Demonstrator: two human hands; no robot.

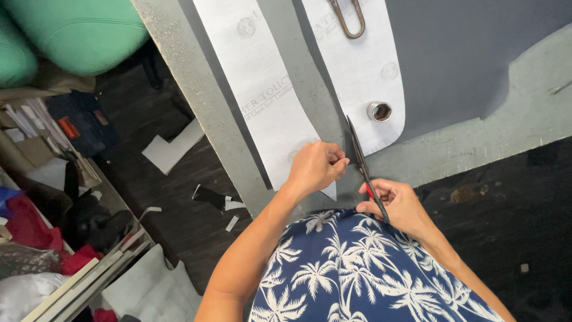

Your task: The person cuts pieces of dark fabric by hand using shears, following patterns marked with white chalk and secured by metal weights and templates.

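Note:
My right hand point(398, 204) grips the handles of long black scissors point(359, 156), whose blades point away from me between two white paper pattern strips. My left hand point(316, 167) pinches the near end of the left white strip point(262, 89) close to the blades. The right white strip point(363, 65) lies on dark grey sheet material point(465, 53) spread over the grey worktable point(530, 113). A small round metal weight point(379, 111) sits on the right strip, just beyond the scissor tips.
A rusty metal loop point(347, 18) rests at the far end of the right strip. On the dark floor to the left lie white scraps point(173, 149). Green cushions point(71, 30) and cluttered shelves with cloth and boards point(53, 238) fill the left side.

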